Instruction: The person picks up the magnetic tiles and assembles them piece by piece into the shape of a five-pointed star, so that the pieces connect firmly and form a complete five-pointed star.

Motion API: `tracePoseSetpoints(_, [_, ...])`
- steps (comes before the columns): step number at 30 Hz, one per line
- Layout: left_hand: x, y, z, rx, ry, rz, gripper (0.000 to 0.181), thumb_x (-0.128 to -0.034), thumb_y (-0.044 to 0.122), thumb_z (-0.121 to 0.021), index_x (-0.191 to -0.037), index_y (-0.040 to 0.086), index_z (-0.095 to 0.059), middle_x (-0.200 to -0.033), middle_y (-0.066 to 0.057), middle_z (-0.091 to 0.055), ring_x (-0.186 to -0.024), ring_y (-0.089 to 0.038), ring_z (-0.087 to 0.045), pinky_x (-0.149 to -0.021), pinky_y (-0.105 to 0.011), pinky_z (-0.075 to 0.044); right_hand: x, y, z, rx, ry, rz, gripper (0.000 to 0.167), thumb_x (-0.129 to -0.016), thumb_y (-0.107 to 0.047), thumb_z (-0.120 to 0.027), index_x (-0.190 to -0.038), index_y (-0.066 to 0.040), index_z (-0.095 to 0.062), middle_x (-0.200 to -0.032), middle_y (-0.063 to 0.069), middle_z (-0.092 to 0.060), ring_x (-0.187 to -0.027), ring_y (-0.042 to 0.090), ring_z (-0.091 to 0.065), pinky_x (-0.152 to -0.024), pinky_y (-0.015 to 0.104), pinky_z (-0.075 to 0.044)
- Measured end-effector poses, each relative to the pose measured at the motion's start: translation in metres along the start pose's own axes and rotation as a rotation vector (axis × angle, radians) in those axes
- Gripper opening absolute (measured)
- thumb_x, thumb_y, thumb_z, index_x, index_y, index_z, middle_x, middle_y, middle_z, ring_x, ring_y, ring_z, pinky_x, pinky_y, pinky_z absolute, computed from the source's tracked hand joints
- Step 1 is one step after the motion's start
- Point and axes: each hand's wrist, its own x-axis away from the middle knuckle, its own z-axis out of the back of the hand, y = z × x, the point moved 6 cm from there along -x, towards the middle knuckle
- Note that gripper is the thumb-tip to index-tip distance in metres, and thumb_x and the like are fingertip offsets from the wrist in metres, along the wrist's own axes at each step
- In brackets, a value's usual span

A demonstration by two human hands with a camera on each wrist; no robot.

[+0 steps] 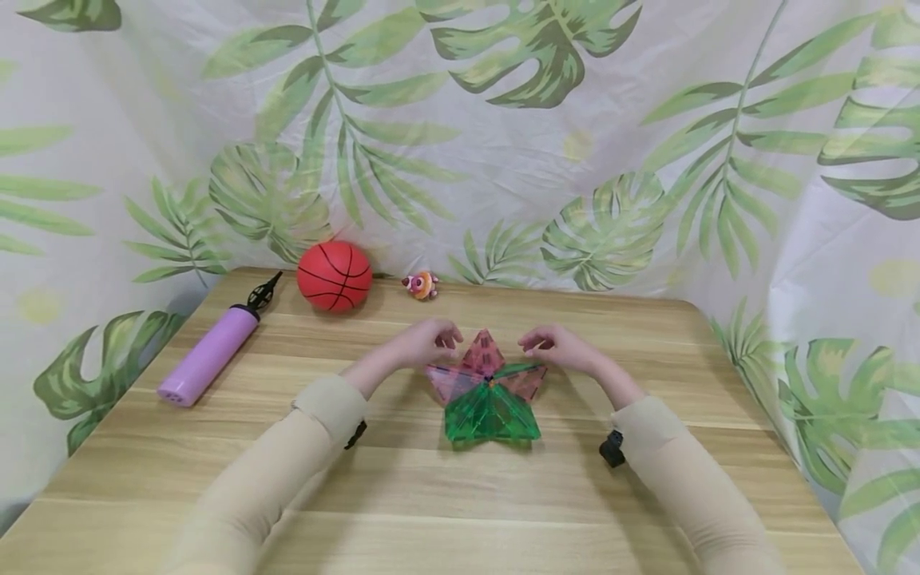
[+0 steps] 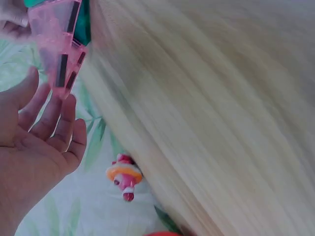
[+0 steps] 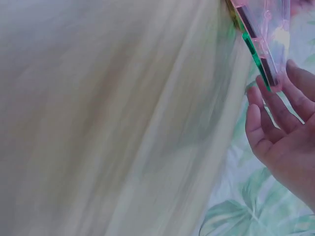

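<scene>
A star-shaped build of see-through pink and green magnetic tiles (image 1: 492, 411) stands on the table, its green points toward me and pink ones at the top and sides. My left hand (image 1: 422, 343) hovers by its left pink point, fingers loosely bent and thumb apart. In the left wrist view the pink tile (image 2: 55, 32) has its tip close to my fingertips; whether they touch I cannot tell. At the star's right point is my right hand (image 1: 564, 349), likewise loosely bent. The right wrist view shows that tile's tip (image 3: 273, 81) near my spread fingers and thumb.
Toward the back left of the wooden table (image 1: 460, 511) sits a red basketball (image 1: 335, 276). A small pink and orange toy figure (image 1: 421, 285) is beside it at the back edge. Along the left side lies a purple hand pump (image 1: 210, 355). A leaf-patterned cloth (image 1: 503, 176) hangs behind.
</scene>
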Motion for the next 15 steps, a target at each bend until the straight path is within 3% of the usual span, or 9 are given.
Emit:
tracePoseSetpoints(7, [0.033,-0.003,0.005,-0.019,-0.004,-0.052,0.011,-0.0812,0.003,-0.07,-0.092,0.002,-0.069,-0.087,-0.006,-0.068,-0.082,-0.019,-0.062,-0.077,-0.031,-0.051,0.03,0.0,-0.002,0.068,-0.005,0.074,0.026,-0.092,-0.011,-0.061,-0.116,-0.002,-0.063,-0.11,0.014,-0.066,-0.094,0.025,-0.065,-0.076,0.034,-0.052])
tracePoseSetpoints(9, [0.037,-0.004,0.005,-0.012,0.017,-0.066,0.01,-0.081,0.001,-0.07,-0.09,0.002,-0.069,-0.087,-0.007,-0.068,-0.082,-0.019,-0.063,-0.076,-0.031,-0.052,0.032,-0.001,-0.003,0.076,0.015,0.086,0.026,-0.091,-0.01,-0.062,-0.115,-0.004,-0.064,-0.11,0.014,-0.067,-0.092,0.024,-0.065,-0.074,0.032,-0.052])
tracePoseSetpoints(15, [0.035,-0.016,0.011,-0.013,0.112,-0.027,0.012,-0.0802,0.001,-0.071,-0.092,0.001,-0.071,-0.089,-0.008,-0.07,-0.083,-0.021,-0.063,-0.077,-0.035,-0.052,0.025,-0.002,-0.004,0.112,0.081,0.093,0.023,-0.09,-0.01,-0.063,-0.112,-0.005,-0.066,-0.107,0.012,-0.067,-0.089,0.021,-0.064,-0.074,0.034,-0.051])
